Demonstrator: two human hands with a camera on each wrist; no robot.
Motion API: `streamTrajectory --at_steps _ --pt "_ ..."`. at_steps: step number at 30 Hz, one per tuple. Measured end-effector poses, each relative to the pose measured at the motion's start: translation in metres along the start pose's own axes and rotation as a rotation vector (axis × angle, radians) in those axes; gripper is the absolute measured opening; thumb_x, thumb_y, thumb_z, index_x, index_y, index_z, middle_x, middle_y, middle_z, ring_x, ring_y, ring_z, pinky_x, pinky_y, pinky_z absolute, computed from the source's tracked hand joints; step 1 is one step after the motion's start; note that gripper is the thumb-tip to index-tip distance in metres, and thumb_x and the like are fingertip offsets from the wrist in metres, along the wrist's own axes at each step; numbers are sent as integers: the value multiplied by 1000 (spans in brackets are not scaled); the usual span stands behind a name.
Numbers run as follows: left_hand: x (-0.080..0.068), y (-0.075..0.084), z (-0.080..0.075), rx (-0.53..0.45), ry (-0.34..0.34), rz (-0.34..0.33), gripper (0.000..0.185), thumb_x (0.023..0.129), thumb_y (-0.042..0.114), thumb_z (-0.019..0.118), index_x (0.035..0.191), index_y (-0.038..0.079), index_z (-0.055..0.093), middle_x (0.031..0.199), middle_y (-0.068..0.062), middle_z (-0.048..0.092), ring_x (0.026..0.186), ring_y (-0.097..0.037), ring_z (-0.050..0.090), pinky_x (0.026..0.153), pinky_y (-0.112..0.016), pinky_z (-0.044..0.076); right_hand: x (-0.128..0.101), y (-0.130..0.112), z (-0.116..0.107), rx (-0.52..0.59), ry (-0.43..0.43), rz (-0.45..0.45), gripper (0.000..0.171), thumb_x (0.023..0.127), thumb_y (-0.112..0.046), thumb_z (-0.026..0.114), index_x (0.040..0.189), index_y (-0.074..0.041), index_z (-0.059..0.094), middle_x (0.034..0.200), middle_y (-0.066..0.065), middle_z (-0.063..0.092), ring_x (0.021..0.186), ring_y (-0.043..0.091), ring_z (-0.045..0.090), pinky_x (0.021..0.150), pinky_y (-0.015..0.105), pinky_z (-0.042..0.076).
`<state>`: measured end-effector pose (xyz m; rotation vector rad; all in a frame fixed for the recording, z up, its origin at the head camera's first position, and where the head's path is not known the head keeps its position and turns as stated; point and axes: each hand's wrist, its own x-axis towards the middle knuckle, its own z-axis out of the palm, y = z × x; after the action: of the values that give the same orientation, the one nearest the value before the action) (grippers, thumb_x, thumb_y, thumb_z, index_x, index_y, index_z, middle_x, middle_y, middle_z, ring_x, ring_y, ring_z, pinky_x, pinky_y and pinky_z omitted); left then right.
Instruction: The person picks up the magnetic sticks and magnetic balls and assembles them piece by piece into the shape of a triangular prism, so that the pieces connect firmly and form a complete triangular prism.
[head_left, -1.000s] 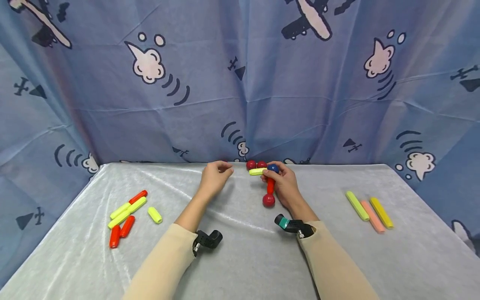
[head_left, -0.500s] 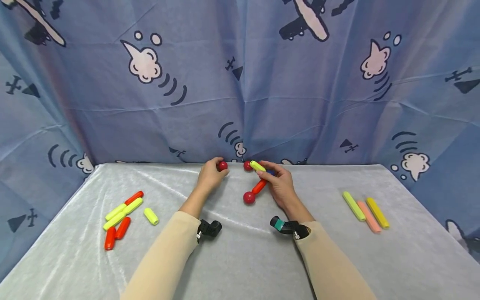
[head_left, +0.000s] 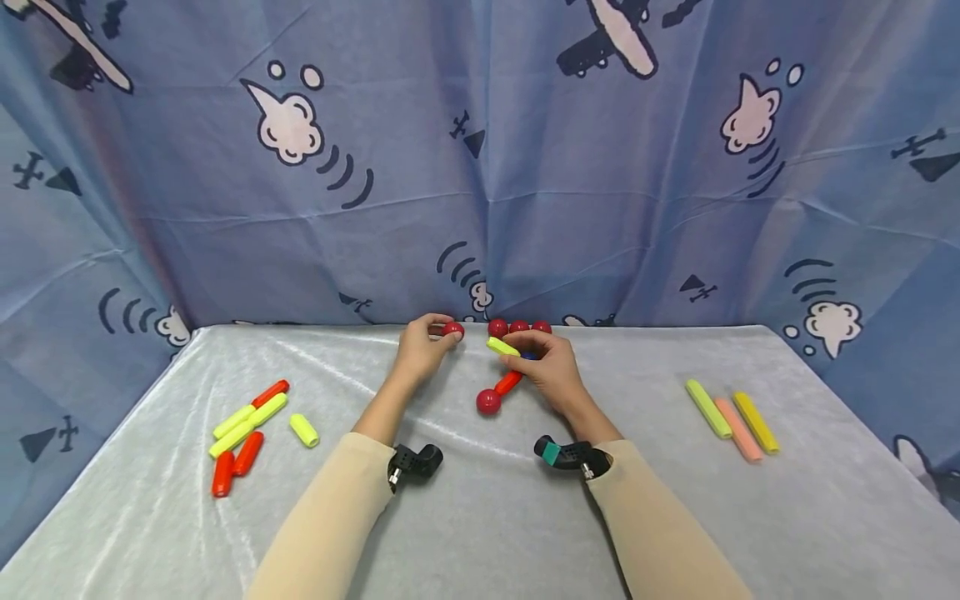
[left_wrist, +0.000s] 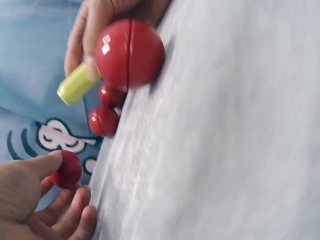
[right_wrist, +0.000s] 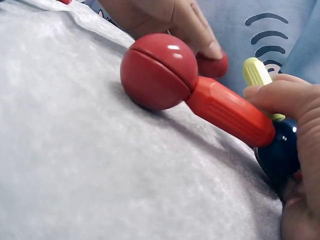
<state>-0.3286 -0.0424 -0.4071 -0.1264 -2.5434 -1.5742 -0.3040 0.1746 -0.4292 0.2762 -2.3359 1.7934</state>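
— While my right hand (head_left: pixel 551 371) grips the assembly, what is logged?
— Item one: blue ball (right_wrist: pixel 279 155) joined to an orange rod (head_left: pixel 508 382) ending in a large red ball (head_left: pixel 488 402), plus a yellow rod (head_left: pixel 502 347); glossy plastic, resting on the cloth-covered table (head_left: pixel 480 517) near its back edge.
— Changed?
— A second ago my left hand (head_left: pixel 420 350) held nothing; now it pinches a small red ball (head_left: pixel 452 329), likely the next joint. The assembly has swung leftward.
— Surroundings?
— Loose red balls (head_left: pixel 519 327) behind; short rods (head_left: pixel 247 429) left, long rods (head_left: pixel 731 421) right.
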Motion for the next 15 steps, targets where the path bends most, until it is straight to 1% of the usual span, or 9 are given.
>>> streamTrajectory --at_steps 3,5,9,10,12,15 --pt "-5 5 4 -89 -13 23 33 93 16 72 124 3 68 118 -19 73 104 -33 72 84 -38 61 -1 -2 -1 -20 -11 -10 33 83 -9 83 114 -5 74 113 17 72 103 20 61 91 21 50" --pt "-9 8 7 -156 -22 35 34 93 15 73 125 4 68 118 -18 73 103 -32 73 83 -36 62 -1 -1 -2 -28 -10 -9 33 83 -10 82 115 -5 74 114 17 72 103 21 61 92 22 50" --pt "-15 10 14 -241 -45 64 34 93 16 74 125 6 69 116 -18 73 98 -32 74 79 -31 62 0 0 -1 -46 -9 2 33 84 -11 82 116 -5 74 114 16 72 105 23 61 92 22 50" --pt "-16 10 16 -250 -47 74 34 92 16 74 124 5 69 116 -18 73 98 -32 74 80 -31 62 0 1 0 -48 -7 2 34 84 -11 82 116 -6 74 113 16 73 105 23 62 91 22 50" --pt "-17 10 18 -240 -56 89 35 93 17 74 125 6 69 116 -18 74 97 -31 74 78 -30 62 0 1 0 -57 -3 4 34 83 -12 83 116 -6 74 112 16 73 104 24 62 90 22 51" --pt "-19 12 19 -236 -63 94 37 93 17 74 127 5 68 118 -18 73 96 -31 73 76 -30 61 0 0 1 -65 -1 0 35 83 -12 83 116 -8 74 111 16 72 103 24 61 91 25 50"
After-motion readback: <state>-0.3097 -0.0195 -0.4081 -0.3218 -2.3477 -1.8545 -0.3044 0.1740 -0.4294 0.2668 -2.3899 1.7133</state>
